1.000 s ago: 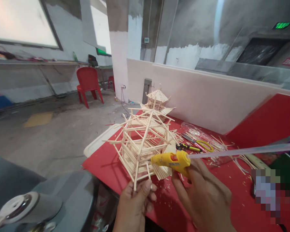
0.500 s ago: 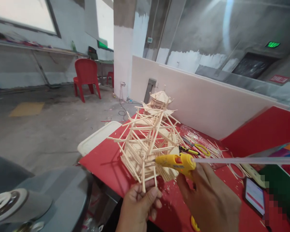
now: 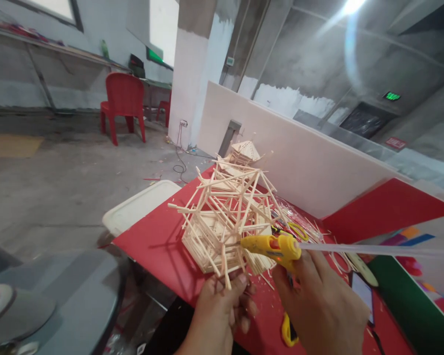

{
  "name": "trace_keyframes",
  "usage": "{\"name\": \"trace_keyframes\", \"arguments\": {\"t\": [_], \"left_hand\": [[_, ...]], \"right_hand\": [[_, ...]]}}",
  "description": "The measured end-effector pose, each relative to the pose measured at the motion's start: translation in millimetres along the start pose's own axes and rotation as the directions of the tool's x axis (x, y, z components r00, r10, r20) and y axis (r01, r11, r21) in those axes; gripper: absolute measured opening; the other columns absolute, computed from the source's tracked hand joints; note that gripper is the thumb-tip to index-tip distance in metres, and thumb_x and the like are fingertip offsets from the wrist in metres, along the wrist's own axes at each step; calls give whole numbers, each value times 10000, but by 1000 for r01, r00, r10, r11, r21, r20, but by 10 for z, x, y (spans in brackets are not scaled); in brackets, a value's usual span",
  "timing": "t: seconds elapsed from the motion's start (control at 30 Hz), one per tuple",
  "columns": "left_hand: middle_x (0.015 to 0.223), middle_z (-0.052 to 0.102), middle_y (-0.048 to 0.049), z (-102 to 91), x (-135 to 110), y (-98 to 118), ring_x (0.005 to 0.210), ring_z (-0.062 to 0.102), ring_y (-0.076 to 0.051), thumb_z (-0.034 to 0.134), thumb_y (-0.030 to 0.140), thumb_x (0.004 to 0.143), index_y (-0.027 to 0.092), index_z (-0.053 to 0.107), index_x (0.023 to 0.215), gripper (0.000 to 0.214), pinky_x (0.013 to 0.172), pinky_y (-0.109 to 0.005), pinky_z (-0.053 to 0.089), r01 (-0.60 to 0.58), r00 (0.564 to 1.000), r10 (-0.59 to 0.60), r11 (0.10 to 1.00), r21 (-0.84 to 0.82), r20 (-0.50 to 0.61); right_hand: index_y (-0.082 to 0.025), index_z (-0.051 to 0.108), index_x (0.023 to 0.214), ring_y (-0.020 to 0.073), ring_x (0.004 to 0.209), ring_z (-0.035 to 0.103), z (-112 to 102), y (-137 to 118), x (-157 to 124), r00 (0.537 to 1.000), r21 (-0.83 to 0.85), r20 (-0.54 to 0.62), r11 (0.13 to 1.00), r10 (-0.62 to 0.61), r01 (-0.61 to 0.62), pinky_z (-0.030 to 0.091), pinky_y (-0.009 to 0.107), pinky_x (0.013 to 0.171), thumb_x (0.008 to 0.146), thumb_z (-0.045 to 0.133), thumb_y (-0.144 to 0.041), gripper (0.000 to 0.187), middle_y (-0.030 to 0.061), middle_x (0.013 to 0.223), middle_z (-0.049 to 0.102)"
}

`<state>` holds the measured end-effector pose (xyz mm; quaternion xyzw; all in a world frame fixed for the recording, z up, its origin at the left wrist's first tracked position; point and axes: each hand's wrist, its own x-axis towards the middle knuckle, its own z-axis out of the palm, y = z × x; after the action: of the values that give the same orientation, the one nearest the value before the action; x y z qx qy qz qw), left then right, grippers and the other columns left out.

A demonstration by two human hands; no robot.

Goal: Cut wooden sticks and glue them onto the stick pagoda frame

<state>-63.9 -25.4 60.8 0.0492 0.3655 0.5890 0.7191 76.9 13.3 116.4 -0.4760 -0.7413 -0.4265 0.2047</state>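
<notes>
My left hand (image 3: 216, 315) grips the bottom sticks of a wooden stick model tower (image 3: 222, 217) and holds it tilted above the red table (image 3: 151, 244). My right hand (image 3: 323, 308) is wrapped round a yellow glue gun (image 3: 274, 246). Its nozzle touches the sticks low on the model's right side. A long clear glue stick (image 3: 373, 250) juts from the gun's back to the right. A second, smaller stick pavilion (image 3: 244, 153) stands behind the model near the white partition.
Yellow-handled scissors (image 3: 298, 230) and loose sticks lie on the table behind the gun. A phone (image 3: 362, 291) lies at the right, another yellow tool (image 3: 287, 330) under my right wrist. A white tray (image 3: 140, 207) sits at the table's left edge. A red chair (image 3: 123, 106) stands on the floor.
The model has tipped further over in my left hand and turned slightly. The glue gun has stayed at its lower right side. My view has swung left and up.
</notes>
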Motion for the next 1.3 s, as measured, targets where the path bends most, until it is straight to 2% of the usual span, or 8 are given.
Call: {"name": "trace_keyframes", "arguments": {"t": [0.1, 0.47, 0.77, 0.9, 1.0, 1.1, 1.2, 1.3], "left_hand": [[626, 663, -19, -9, -8, -8, 431, 560, -100, 865, 388, 585, 155, 586, 776, 410, 352, -179, 305, 20, 1000, -20, 1000, -8, 21], [645, 670, -23, -21, -24, 14, 454, 565, -96, 840, 362, 644, 156, 587, 832, 377, 368, -171, 316, 4, 999, -3, 999, -32, 36], [655, 693, -32, -42, -53, 8, 449, 567, -98, 841, 386, 641, 166, 576, 826, 390, 373, -172, 339, -16, 1000, 16, 1000, 7, -26], [668, 684, -28, -26, -50, 0, 450, 554, -89, 822, 370, 669, 159, 574, 812, 355, 378, -172, 350, -34, 999, 35, 999, 29, -24], [674, 682, -30, -14, -53, -6, 440, 552, -89, 819, 373, 667, 155, 584, 812, 352, 369, -173, 339, -44, 999, 45, 998, 41, -26], [667, 680, -30, 4, -68, -2, 440, 557, -93, 816, 374, 669, 156, 589, 810, 344, 367, -174, 339, -61, 998, 63, 997, 55, -29], [670, 687, -32, 30, -78, 9, 441, 560, -96, 813, 364, 674, 156, 598, 820, 333, 371, -175, 342, -71, 997, 74, 995, 66, -38], [684, 701, -47, 57, -70, 13, 438, 562, -97, 813, 367, 673, 152, 606, 801, 325, 371, -177, 338, -73, 995, 78, 993, 91, -54]], "right_hand": [[-188, 626, 850, 130, 530, 511, -7, -1, 5, 1000, -23, -12, 1000, -18, 18, 283, 274, 527, 857, 580, -326, 146, 2, 713, 652], [-193, 648, 880, 136, 520, 506, -46, 17, 12, 999, -42, -9, 998, -47, 47, 266, 276, 497, 853, 577, -327, 154, -7, 676, 630], [-207, 629, 810, 137, 522, 541, -193, 219, -199, 998, -51, 7, 997, -64, 64, 299, 264, 482, 844, 597, -367, 167, -9, 662, 656], [-198, 637, 858, 137, 520, 550, -192, 239, -242, 998, -37, 32, 998, -59, 60, 310, 262, 482, 835, 604, -357, 164, -11, 679, 667], [-201, 635, 813, 139, 519, 549, -166, 234, -271, 998, -43, 39, 997, -58, 60, 305, 266, 480, 826, 611, -368, 169, -14, 644, 644], [-215, 624, 741, 139, 523, 557, -160, 232, -293, 999, -21, 41, 999, -31, 32, 320, 266, 481, 825, 598, -358, 168, -12, 627, 627], [-224, 612, 697, 125, 533, 577, -160, 284, -306, 995, 140, 94, 990, -16, 3, 366, 243, 473, 846, 574, -394, 230, 5, 687, 645], [-221, 586, 681, 108, 457, 537, -90, 449, -369, 971, 279, 184, 939, 153, -200, 358, 220, 393, 833, 578, -550, 362, 6, 685, 626]]}}
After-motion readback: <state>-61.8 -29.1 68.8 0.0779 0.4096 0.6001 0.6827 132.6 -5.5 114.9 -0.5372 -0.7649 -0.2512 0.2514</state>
